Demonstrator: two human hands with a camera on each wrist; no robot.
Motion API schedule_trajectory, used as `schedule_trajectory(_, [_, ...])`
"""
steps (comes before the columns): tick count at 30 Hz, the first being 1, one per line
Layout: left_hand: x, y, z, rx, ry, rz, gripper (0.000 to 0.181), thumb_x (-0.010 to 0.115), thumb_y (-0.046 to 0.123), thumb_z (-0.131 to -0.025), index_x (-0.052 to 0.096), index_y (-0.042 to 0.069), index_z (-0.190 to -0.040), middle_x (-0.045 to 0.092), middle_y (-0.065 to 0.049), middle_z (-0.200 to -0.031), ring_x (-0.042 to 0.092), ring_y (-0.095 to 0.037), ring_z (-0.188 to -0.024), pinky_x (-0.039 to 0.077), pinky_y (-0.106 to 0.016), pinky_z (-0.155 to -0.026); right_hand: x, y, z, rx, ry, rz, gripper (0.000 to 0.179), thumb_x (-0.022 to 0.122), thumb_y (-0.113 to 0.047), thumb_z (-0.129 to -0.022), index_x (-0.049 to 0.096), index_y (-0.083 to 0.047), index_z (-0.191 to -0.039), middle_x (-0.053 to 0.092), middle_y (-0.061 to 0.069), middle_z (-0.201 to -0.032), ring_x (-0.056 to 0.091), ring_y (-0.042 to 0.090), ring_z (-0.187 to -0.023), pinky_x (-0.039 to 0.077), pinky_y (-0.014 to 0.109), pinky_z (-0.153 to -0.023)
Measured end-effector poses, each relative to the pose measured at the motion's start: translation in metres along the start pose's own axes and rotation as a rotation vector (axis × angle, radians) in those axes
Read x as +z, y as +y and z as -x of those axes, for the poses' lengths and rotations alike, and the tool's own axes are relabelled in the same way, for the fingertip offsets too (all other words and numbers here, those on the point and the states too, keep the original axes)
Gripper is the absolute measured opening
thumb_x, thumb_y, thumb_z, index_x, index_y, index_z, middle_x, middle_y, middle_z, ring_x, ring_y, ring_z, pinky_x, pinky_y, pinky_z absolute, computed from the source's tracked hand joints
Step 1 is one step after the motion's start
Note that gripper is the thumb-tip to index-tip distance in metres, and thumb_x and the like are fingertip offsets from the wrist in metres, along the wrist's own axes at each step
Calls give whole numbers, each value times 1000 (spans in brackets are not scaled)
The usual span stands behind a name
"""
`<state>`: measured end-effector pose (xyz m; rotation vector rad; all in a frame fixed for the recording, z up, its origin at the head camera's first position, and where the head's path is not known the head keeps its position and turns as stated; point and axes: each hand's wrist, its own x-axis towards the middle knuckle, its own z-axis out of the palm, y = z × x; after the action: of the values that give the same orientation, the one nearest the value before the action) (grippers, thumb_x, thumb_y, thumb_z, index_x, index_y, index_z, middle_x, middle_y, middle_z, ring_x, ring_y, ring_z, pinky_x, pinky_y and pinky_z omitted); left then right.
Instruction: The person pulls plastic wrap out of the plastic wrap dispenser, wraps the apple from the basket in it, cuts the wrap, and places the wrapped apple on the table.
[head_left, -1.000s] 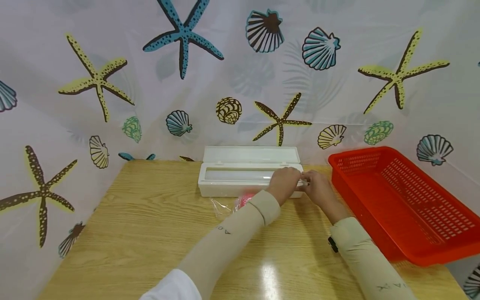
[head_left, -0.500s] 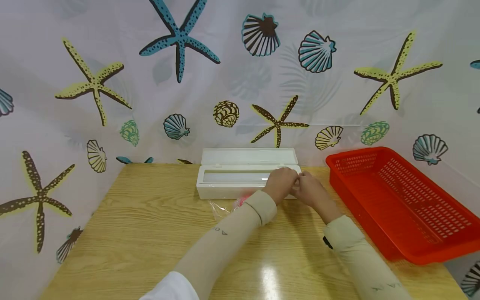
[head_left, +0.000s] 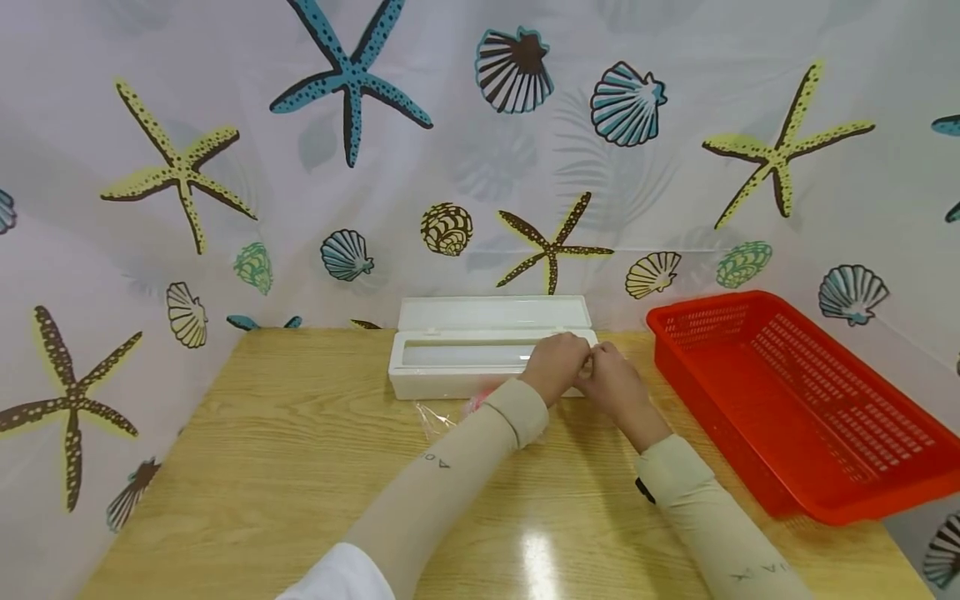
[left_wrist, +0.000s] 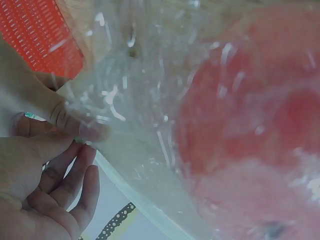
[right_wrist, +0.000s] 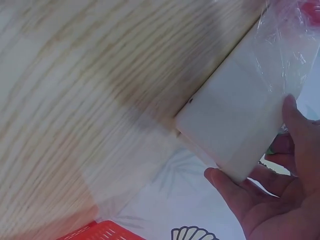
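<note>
A long white box [head_left: 427,386], lid raised, stands at the back of the table with a pale roll [head_left: 450,355] inside. Over its right end my left hand [head_left: 557,367] and right hand [head_left: 617,385] meet, fingers bent. Clear cling film [left_wrist: 125,90] runs to the fingertips in the left wrist view, and both hands seem to pinch it. A rounded red-and-pink thing [left_wrist: 250,125] lies behind the film there; in the head view my left forearm partly hides it. The right wrist view has fingers [right_wrist: 290,112] at the box's end. What lies between the fingertips is mostly hidden.
A red plastic basket [head_left: 720,433] with slotted walls stands at the right of the wooden table [head_left: 300,467]. Behind the box hangs a cloth [head_left: 420,167] printed with starfish and shells. Loose film [head_left: 433,418] lies in front of the box.
My right hand has moved slightly left, closing the small gap to my left hand. The left hand stays by the box's right end. The whole head view has shifted a little.
</note>
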<state>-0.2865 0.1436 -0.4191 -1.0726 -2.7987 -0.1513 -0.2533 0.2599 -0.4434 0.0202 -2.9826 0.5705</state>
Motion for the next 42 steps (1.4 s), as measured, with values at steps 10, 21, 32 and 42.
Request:
schedule_trajectory(10, [-4, -7, 10, 48, 7, -23, 10, 62, 16, -88, 68, 15, -96, 66, 3, -92, 60, -10, -83, 49, -22, -71, 6, -5, 3, -33, 42, 30, 50, 71, -33, -82, 60, 4, -113, 56, 22, -110, 58, 38, -93, 48, 50, -83])
schedule_trajectory(21, [-2, -14, 15, 95, -23, 18, 17, 69, 26, -79, 68, 15, -91, 65, 4, -86, 57, -8, -77, 47, -20, -66, 11, -4, 12, -127, 150, 78, 43, 75, -34, -77, 61, 5, -88, 57, 18, -89, 53, 29, -66, 51, 42, -64])
schedule_trajectory(32, [-1, -18, 22, 138, -15, 86, 16, 69, 27, -79, 67, 13, -85, 60, 5, -80, 48, -7, -70, 42, -18, -61, 9, -5, 16, -108, 132, 98, 42, 73, -37, -78, 59, 2, -81, 59, 21, -97, 54, 30, -69, 51, 42, -66])
schedule_trajectory(42, [-3, -17, 25, 168, -20, 42, 18, 68, 28, -81, 68, 13, -91, 64, 3, -88, 56, -7, -78, 47, -18, -68, 6, -5, 22, -122, 172, 118, 43, 74, -39, -76, 56, 0, -75, 57, 18, -86, 50, 28, -61, 47, 38, -57])
